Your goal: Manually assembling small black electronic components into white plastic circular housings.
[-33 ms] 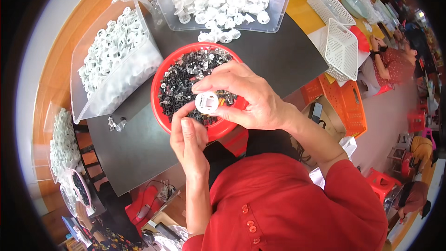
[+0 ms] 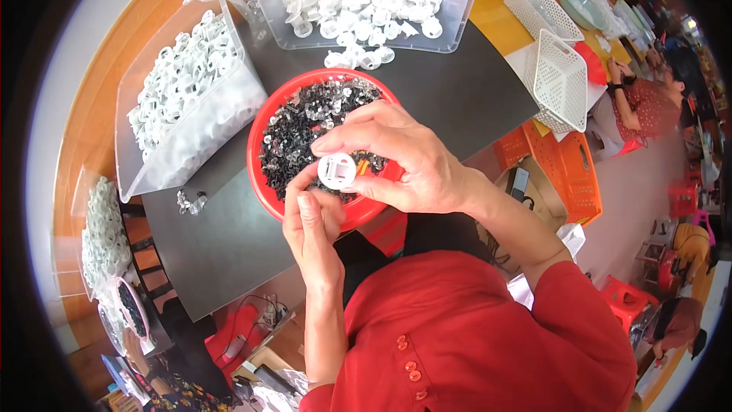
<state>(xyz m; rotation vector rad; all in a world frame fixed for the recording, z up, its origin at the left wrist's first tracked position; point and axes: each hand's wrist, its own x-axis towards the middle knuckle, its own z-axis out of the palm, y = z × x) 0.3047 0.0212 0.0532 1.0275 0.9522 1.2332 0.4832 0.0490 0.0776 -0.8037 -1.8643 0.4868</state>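
Over a red basin (image 2: 268,192), my right hand (image 2: 415,156) pinches a round white plastic part (image 2: 337,172) between thumb and fingers. A squarish opening shows in the part's face. My left hand (image 2: 313,233) is closed just below it, its index fingertip at the part's left edge and its thumb raised apart from it. Whatever the curled left fingers hold, if anything, is hidden. Many small black and clear plastic pieces (image 2: 293,133) fill the basin, with a few yellow ones near my right thumb.
On the dark table (image 2: 457,99), a clear bin of white rings (image 2: 187,69) stands left and a tub of translucent caps (image 2: 358,0) behind. Small clear pieces (image 2: 191,202) lie at left. White baskets (image 2: 560,84) and an orange crate (image 2: 568,175) are at right, beside a seated person (image 2: 648,107).
The white part and my right fingertips have shifted very slightly to the left. My left hand has barely moved.
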